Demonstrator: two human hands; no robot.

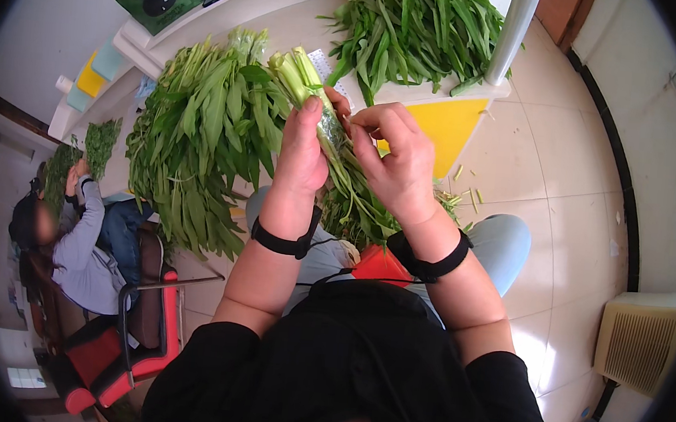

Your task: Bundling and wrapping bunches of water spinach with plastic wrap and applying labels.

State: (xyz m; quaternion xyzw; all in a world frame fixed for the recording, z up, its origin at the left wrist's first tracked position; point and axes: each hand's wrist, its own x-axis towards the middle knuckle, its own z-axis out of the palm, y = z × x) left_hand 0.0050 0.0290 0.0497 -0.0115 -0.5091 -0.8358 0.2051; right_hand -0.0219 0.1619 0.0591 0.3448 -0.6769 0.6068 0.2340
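My left hand (305, 148) is closed around a bunch of long-leaved greens (294, 74), which look like water spinach. The bunch is tilted, its pale cut stems up and away from me and its leaves hanging down between my forearms. Something clear and shiny, like plastic film, shows around its middle. Beside it, my right hand (397, 156) is closed, thumb and forefinger pinched together near the bunch; what the pinch holds is too small to make out. A large heap of the same greens (208, 135) lies just left of my left hand.
Another pile of greens (418, 25) covers the table's far right, beside a silvery upright tube (514, 37). A yellow panel (438, 127) is below it. Cut stem bits (472, 199) litter the floor. At left, a co-worker (94, 242) holds greens near a red chair (144, 363).
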